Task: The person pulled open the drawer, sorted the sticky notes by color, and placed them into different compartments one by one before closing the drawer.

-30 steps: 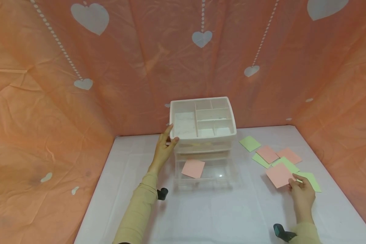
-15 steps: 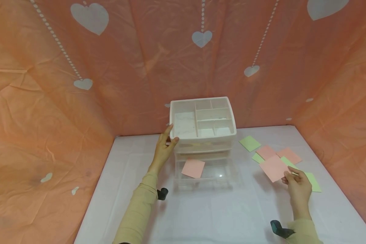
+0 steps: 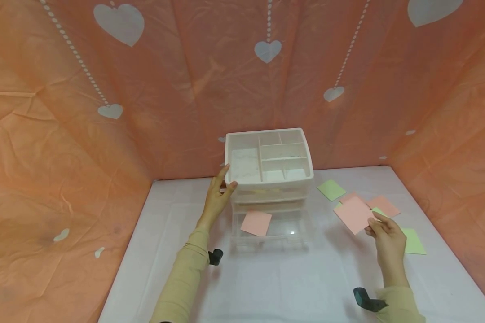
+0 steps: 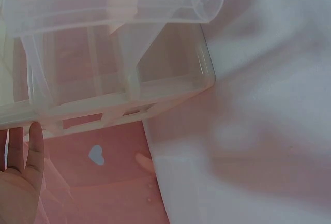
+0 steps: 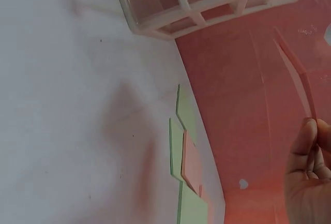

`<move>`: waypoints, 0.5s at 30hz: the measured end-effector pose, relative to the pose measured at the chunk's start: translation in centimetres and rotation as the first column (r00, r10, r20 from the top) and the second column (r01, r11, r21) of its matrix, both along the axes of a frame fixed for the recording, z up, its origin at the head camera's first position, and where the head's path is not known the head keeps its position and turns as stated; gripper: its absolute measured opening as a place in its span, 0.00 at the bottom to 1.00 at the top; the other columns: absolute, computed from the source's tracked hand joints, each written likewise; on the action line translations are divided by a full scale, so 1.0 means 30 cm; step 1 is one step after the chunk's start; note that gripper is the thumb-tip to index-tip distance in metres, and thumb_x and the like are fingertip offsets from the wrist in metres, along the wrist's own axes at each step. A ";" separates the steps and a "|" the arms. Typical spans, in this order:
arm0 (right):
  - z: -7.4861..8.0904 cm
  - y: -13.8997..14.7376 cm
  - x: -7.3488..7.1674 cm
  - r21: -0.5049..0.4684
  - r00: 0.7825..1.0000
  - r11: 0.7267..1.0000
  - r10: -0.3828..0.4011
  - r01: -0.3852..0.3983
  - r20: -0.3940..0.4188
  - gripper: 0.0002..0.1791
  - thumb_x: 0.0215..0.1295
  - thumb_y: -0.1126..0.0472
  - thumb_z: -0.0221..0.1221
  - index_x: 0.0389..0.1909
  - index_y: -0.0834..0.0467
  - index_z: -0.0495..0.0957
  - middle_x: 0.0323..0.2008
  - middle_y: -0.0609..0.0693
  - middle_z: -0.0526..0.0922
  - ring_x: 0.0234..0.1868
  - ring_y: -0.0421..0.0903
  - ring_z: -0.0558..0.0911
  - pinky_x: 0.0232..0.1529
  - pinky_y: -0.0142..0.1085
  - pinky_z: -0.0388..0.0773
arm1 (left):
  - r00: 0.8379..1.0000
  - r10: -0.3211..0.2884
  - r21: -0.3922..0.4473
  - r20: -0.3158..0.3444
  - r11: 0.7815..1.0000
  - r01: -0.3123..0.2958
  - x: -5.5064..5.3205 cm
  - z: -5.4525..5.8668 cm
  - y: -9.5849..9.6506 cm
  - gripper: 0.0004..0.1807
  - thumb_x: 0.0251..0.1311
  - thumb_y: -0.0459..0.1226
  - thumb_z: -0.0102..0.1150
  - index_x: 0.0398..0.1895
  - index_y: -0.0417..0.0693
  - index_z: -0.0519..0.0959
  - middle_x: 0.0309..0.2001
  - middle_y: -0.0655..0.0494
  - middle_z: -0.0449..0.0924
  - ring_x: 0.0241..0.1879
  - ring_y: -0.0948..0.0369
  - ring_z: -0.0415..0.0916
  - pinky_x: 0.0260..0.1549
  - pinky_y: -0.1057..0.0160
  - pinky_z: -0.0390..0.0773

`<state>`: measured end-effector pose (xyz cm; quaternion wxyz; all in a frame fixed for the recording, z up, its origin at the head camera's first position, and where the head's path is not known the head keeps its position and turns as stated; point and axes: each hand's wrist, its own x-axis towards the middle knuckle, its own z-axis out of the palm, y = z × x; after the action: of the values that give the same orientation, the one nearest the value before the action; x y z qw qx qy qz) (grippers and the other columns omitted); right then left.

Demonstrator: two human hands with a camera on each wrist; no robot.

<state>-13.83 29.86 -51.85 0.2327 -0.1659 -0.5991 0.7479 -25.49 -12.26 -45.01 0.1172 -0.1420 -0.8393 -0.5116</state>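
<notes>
My right hand point(image 3: 390, 242) pinches a pink square paper sheet point(image 3: 353, 215) by its near right corner, raised over the loose sheets. In the right wrist view this pink sheet point(image 5: 300, 76) appears nearly edge-on between thumb and fingers. My left hand point(image 3: 215, 197) rests on the left front corner of a white plastic drawer organizer point(image 3: 269, 183), thumb at the front rim. Straight fingers of the left hand point(image 4: 23, 172) touch its side in the left wrist view. The organizer's clear lower drawer point(image 3: 287, 226) is pulled out, with another pink sheet point(image 3: 256, 223) in it.
Right of the organizer, green sheets point(image 3: 331, 190) and pink sheets point(image 3: 384, 206) lie overlapping on the white table point(image 3: 291, 287). The organizer's top tray point(image 3: 244, 163) has divided compartments. Behind the table hangs an orange cloth point(image 3: 210, 98) with white hearts.
My right hand has moved left, carrying the pink sheet away from the rightmost green sheet toward the organizer. The left hand and the drawer have stayed put.
</notes>
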 end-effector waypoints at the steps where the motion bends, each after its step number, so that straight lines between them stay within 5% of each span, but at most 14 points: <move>1: 0.033 -0.023 0.008 -0.001 1.000 1.000 0.000 0.000 0.015 0.11 0.58 0.65 0.63 0.42 0.53 0.81 0.25 0.41 0.83 0.23 0.34 0.80 0.27 0.23 0.78 | 1.000 0.000 0.002 0.002 1.000 0.000 -0.001 0.001 0.001 0.32 0.63 0.49 0.53 0.70 0.68 0.55 0.44 0.46 0.65 0.43 0.54 0.70 0.39 0.61 0.76; 7: 0.165 -0.116 0.032 -0.145 0.999 0.989 0.020 -0.015 0.029 0.10 0.59 0.71 0.59 0.35 0.53 0.82 0.22 0.42 0.83 0.21 0.35 0.78 0.25 0.22 0.76 | 1.000 -0.002 0.006 0.017 1.000 0.002 -0.001 0.004 0.003 0.32 0.64 0.44 0.54 0.70 0.70 0.55 0.44 0.45 0.65 0.44 0.54 0.70 0.39 0.60 0.76; 15: 0.186 -0.165 0.014 -0.108 0.996 0.993 0.055 -0.046 0.076 0.10 0.60 0.69 0.59 0.37 0.52 0.81 0.22 0.41 0.81 0.22 0.35 0.78 0.27 0.22 0.76 | 1.000 -0.006 0.006 0.027 1.000 0.006 0.003 0.008 0.001 0.32 0.64 0.48 0.53 0.70 0.70 0.55 0.44 0.47 0.65 0.44 0.54 0.70 0.41 0.60 0.76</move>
<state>-13.42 24.92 -46.28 0.1809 -0.1920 -0.5713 0.7771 -25.38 -12.22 -44.79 0.1047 -0.1372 -0.8388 -0.5164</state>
